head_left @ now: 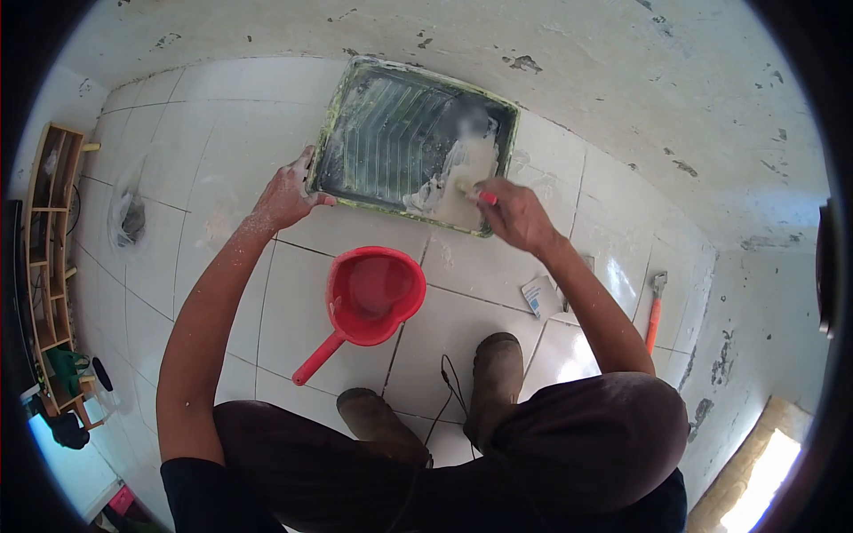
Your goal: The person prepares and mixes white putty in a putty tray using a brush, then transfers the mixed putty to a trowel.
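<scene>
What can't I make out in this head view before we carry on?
All in the head view:
- Working end of the red-handled tool: blurred against the pale paste; the right hand covers part of its handle.
- Some fingertips of the left hand: hidden by the tray.
- Lettering on the printed item: too small.
- Dark object, far right: cut off by the edge.

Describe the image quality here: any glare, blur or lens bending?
Head view: strong wide-angle bending, with black curved edges at both sides; head view: glare on the floor tiles and blown-out light at lower right; head view: a hazy round patch over the right part of the tray, cause unclear, while the red dipper looks fairly crisp.
</scene>
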Tool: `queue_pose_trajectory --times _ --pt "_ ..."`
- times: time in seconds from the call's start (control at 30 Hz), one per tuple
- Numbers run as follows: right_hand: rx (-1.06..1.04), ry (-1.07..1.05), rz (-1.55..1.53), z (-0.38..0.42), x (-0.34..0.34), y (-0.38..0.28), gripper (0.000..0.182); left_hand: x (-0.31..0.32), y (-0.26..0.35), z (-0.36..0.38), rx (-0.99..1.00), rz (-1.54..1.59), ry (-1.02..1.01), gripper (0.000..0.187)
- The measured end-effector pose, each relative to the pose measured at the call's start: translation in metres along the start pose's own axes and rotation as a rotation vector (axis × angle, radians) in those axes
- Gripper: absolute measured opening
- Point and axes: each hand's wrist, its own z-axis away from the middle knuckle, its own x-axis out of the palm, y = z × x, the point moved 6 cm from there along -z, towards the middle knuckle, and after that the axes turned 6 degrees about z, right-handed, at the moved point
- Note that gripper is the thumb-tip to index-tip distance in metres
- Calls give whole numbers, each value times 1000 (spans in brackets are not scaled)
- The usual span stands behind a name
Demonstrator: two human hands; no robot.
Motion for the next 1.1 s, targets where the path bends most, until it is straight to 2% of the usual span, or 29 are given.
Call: queue_pose_trajectory --times 0.07,0.17,0.27,0.33,0.4,0.5,0.7,0.77,0.9,0.97,1.1 --pt "16 -71 11 9 5 -6 24 1 -3 1 -32 57 -47 116" --pt "-24 -162 -14 13 2 -16 21 3 -16 -2 44 28 11 116" --pt "19 -124 -92 0 -19 -16 19 0 -19 -5 15 8 -12 116" --pt "19 -6 14 -7 -28 -8 19 0 -23 -8 75 -24 6 117" --pt "83 -31 13 -7 -20 -5 20 -2 -19 -9 53 2 -27 117" --pt "7 -49 83 4 1 -15 20 -6 -20 -8 22 -6 -65 117" --pt "33 -73 -121 2 3 -36 22 -7 -22 -7 40 -18 -97 117" --pt "217 -131 -224 -4 -4 -26 25 -10 -20 -7 49 -20 -86 117" --pt "155 -68 -268 0 4 -9 28 -9 -20 -9 29 -25 -104 118" --pt "314 -86 -233 2 -1 4 29 -9 -22 -7 30 -3 -112 118" --pt "266 -8 -292 3 -3 -6 29 -8 -20 -11 33 -4 -103 117"
